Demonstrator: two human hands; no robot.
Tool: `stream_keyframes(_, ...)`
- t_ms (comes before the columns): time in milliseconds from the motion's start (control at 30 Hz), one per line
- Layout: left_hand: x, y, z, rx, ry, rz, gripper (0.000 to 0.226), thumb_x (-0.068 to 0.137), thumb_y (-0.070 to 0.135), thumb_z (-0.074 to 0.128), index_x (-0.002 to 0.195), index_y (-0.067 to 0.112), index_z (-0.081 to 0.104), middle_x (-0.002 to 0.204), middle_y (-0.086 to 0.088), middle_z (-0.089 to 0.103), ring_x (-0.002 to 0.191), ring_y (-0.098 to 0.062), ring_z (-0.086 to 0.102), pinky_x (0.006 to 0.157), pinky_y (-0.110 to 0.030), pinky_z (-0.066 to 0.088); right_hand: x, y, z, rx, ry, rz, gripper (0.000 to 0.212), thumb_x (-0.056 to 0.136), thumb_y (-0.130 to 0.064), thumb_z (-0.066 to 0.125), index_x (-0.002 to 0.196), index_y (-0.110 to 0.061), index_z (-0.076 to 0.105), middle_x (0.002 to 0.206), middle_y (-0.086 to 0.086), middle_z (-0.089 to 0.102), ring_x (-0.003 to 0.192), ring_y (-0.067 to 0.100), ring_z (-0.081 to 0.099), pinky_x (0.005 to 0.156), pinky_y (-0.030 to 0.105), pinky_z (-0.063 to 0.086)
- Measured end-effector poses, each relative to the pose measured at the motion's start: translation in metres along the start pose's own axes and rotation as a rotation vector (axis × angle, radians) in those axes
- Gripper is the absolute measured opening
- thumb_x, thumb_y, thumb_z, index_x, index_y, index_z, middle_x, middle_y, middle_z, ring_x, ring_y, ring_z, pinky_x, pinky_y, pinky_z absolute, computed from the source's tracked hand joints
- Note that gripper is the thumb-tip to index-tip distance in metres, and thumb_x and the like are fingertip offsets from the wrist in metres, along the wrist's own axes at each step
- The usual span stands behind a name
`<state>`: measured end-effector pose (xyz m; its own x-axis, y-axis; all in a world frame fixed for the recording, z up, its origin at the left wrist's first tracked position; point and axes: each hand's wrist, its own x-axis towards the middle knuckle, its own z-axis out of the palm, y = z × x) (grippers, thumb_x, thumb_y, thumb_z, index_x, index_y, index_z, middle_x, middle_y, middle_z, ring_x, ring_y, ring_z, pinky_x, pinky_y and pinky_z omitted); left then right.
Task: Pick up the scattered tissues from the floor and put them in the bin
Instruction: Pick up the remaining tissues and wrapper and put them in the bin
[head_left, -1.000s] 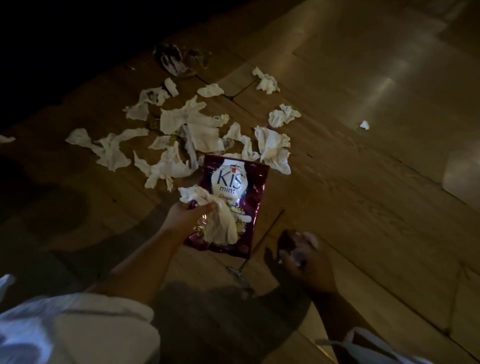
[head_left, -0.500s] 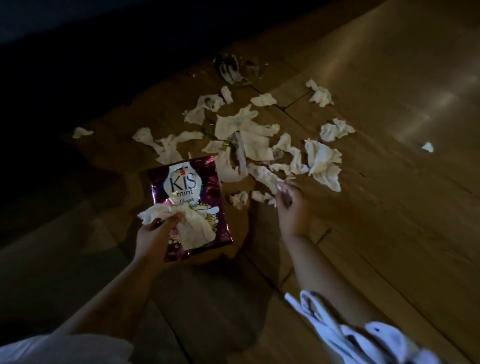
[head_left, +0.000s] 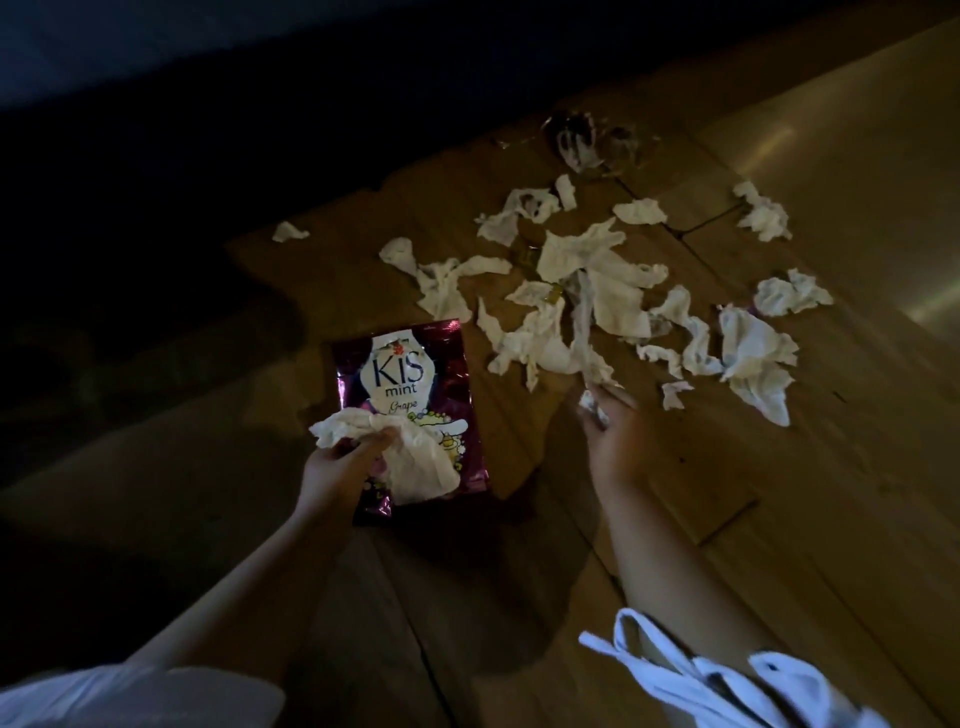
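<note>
Tissues (head_left: 587, 260), torn and crumpled, lie scattered over a wooden floor (head_left: 805, 493) in dim light. Most sit in a loose heap just beyond the right hand (head_left: 615, 441) and spread away to its right.

The right hand reaches forward to the near edge of that heap, its fingertips closed in a pinch on a small scrap (head_left: 592, 410) of white tissue; motion blur softens the fingers. Just beyond them a long twisted strip (head_left: 584, 322) trails back into the heap. A little to the right of the hand sits 1 loose bit (head_left: 674, 393). Farther right a large flattened wad (head_left: 753, 358) lies on the planks, with a smaller wad (head_left: 789, 293) and a far wad (head_left: 763, 215) beyond it.

The left hand (head_left: 337, 467), about level with the right and well apart from it, curls fingers and thumb round a crumpled tissue (head_left: 410, 462). Under that tissue the same hand holds a maroon foil sweet packet (head_left: 410, 384), face up and printed "KIS mint Grape". Whether the packet touches the floor cannot be told.

Well beyond the left hand, 1 lone piece (head_left: 288, 231) lies at the edge of deep shadow. On the far side of the heap from both hands sits a dark crumpled wrapper (head_left: 576, 143).

A white sleeve (head_left: 130, 696) covers the left upper arm. Loose white cloth (head_left: 727, 675) with straps hangs by the right forearm.
</note>
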<state>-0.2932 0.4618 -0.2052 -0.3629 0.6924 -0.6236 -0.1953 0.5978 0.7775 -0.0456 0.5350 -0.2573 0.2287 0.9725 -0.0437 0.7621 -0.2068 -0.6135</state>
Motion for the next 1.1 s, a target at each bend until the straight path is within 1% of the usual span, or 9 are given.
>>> stream_keyframes(133, -0.016, 0.006, -0.017, 0.005, 0.007, -0.009, 0.011, 0.085, 0.017, 0.062, 0.093, 0.022, 0.058, 0.086, 0.006, 0.058, 0.078, -0.008, 0.056, 0.064, -0.023, 0.045, -0.008, -0.011, -0.016, 0.039, -0.089, 0.041, 0.034, 0.084, -0.002, 0.061, 0.118, -0.007, 0.062, 0.123, 0.011, 0.061, 0.111, 0.021, 0.058, 0.09, 0.025, 0.047)
stream_keyframes(267, -0.042, 0.038, -0.049, 0.035, 0.024, 0.008, 0.022, 0.086, 0.02, 0.061, 0.107, 0.014, 0.059, 0.084, 0.006, 0.059, 0.075, -0.006, 0.056, 0.061, -0.02, 0.044, -0.026, -0.062, -0.031, 0.482, -0.35, 0.344, 0.034, 0.087, -0.006, 0.059, 0.122, -0.005, 0.058, 0.107, 0.002, 0.06, 0.078, 0.008, 0.056, 0.062, 0.014, 0.041)
stream_keyframes(400, -0.07, 0.088, -0.102, 0.043, 0.054, 0.023, 0.031, 0.087, 0.018, 0.06, 0.116, 0.008, 0.058, 0.095, -0.003, 0.063, 0.078, -0.009, 0.057, 0.065, -0.021, 0.047, -0.053, -0.144, -0.027, 0.678, -0.594, 0.361, 0.038, 0.081, -0.006, 0.067, 0.119, -0.002, 0.061, 0.093, 0.007, 0.066, 0.082, 0.014, 0.06, 0.08, 0.028, 0.05)
stream_keyframes(467, -0.085, 0.115, -0.137, 0.057, 0.092, 0.043, 0.032, 0.086, 0.019, 0.062, 0.117, 0.01, 0.059, 0.1, -0.003, 0.064, 0.08, -0.01, 0.058, 0.07, -0.023, 0.049, -0.065, -0.193, -0.023, 0.747, -0.704, 0.345, 0.035, 0.079, -0.007, 0.068, 0.114, -0.005, 0.064, 0.083, 0.004, 0.069, 0.077, 0.014, 0.063, 0.078, 0.028, 0.054)
stream_keyframes(600, -0.123, 0.16, -0.225, 0.08, 0.138, 0.094, 0.03, 0.083, 0.022, 0.067, 0.109, 0.009, 0.061, 0.102, -0.009, 0.065, 0.081, -0.014, 0.062, 0.062, -0.023, 0.05, -0.099, -0.297, -0.012, 0.828, -0.92, 0.26, 0.022, 0.078, -0.004, 0.068, 0.098, -0.011, 0.069, 0.056, -0.005, 0.07, 0.047, 0.0, 0.062, 0.046, 0.015, 0.051)
stream_keyframes(700, -0.156, 0.178, -0.292, -0.008, 0.23, 0.129, 0.029, 0.082, 0.018, 0.068, 0.106, 0.004, 0.062, 0.104, -0.017, 0.065, 0.086, -0.026, 0.063, 0.072, -0.037, 0.052, -0.135, -0.371, -0.003, 0.884, -1.047, 0.219, 0.029, 0.074, -0.004, 0.071, 0.102, -0.008, 0.068, 0.064, 0.0, 0.073, 0.053, 0.006, 0.064, 0.053, 0.019, 0.055)
stream_keyframes(900, -0.198, 0.167, -0.397, -0.37, 0.588, 0.152, 0.031, 0.076, 0.022, 0.073, 0.102, 0.009, 0.06, 0.093, -0.012, 0.062, 0.084, -0.027, 0.062, 0.06, -0.034, 0.052, -0.217, -0.504, 0.012, 1.025, -1.303, 0.044, 0.024, 0.078, -0.002, 0.067, 0.101, -0.008, 0.067, 0.097, 0.011, 0.072, 0.085, 0.02, 0.07, 0.072, 0.029, 0.058)
stream_keyframes(1000, -0.2, 0.156, -0.431, -0.542, 0.775, 0.191, 0.014, 0.081, 0.018, 0.068, 0.087, 0.009, 0.059, 0.079, -0.01, 0.059, 0.069, -0.023, 0.058, 0.059, -0.032, 0.049, -0.251, -0.558, 0.027, 1.052, -1.36, -0.107, 0.028, 0.08, 0.003, 0.064, 0.108, 0.0, 0.064, 0.088, 0.009, 0.07, 0.073, 0.016, 0.069, 0.068, 0.026, 0.058)
stream_keyframes(1100, -0.187, 0.146, -0.457, -0.624, 0.882, 0.244, 0.03, 0.08, 0.014, 0.067, 0.106, 0.0, 0.061, 0.077, -0.012, 0.06, 0.065, -0.025, 0.058, 0.062, -0.035, 0.052, -0.273, -0.599, 0.05, 0.999, -1.356, -0.209, 0.016, 0.082, 0.006, 0.06, 0.096, 0.0, 0.065, 0.078, 0.009, 0.063, 0.067, 0.018, 0.06, 0.058, 0.023, 0.053)
